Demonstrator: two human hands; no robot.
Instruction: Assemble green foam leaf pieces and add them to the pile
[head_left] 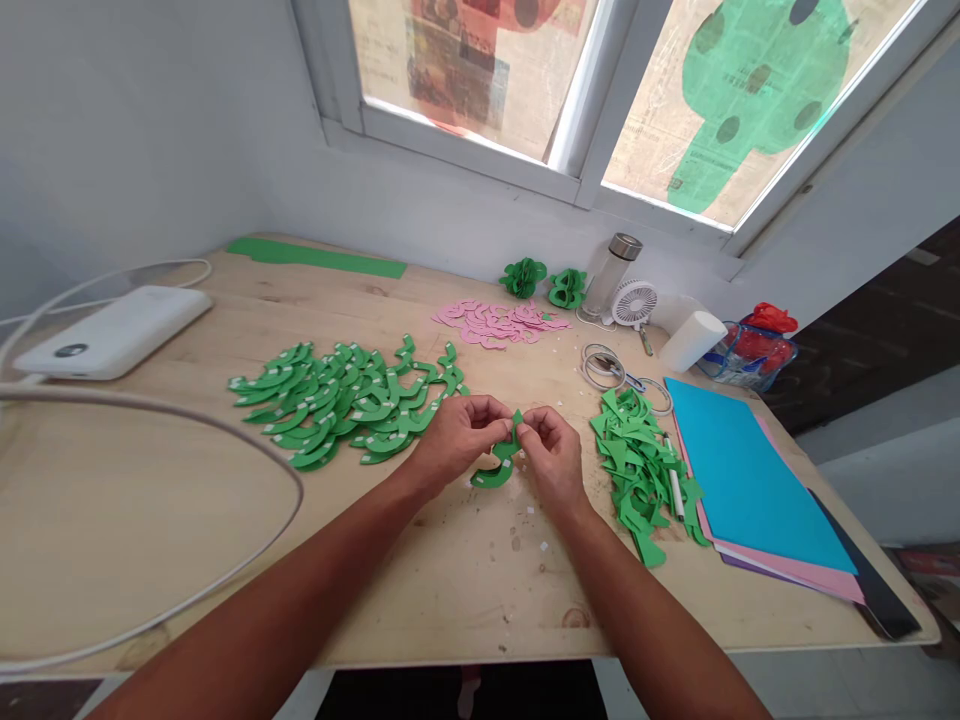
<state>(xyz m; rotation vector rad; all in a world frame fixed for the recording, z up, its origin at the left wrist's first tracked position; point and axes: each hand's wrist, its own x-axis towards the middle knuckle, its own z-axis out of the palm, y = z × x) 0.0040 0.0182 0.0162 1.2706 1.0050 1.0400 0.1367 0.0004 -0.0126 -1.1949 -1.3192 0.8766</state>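
Between my two hands is a curved green paper cutout point(495, 474), its lower loop hanging just above or on the table. My left hand point(466, 435) pinches its upper part with thumb and fingers. My right hand point(553, 452) is closed at the same tip, thumb against the fingers, close beside the left. Left of my hands spreads a pile of similar green paper cutouts point(330, 405) carrying small white squares. To the right lies a heap of green paper scraps point(637, 465) with a white marker point(675, 480) on it.
Pink paper cutouts point(499, 322) and two green paper balls point(523, 277) lie behind. A bottle point(613, 275), a small fan point(634, 303), scissors point(622, 372) and blue sheets point(757, 480) stand or lie right. A white power bank point(112, 330) and looping cable point(289, 480) are left.
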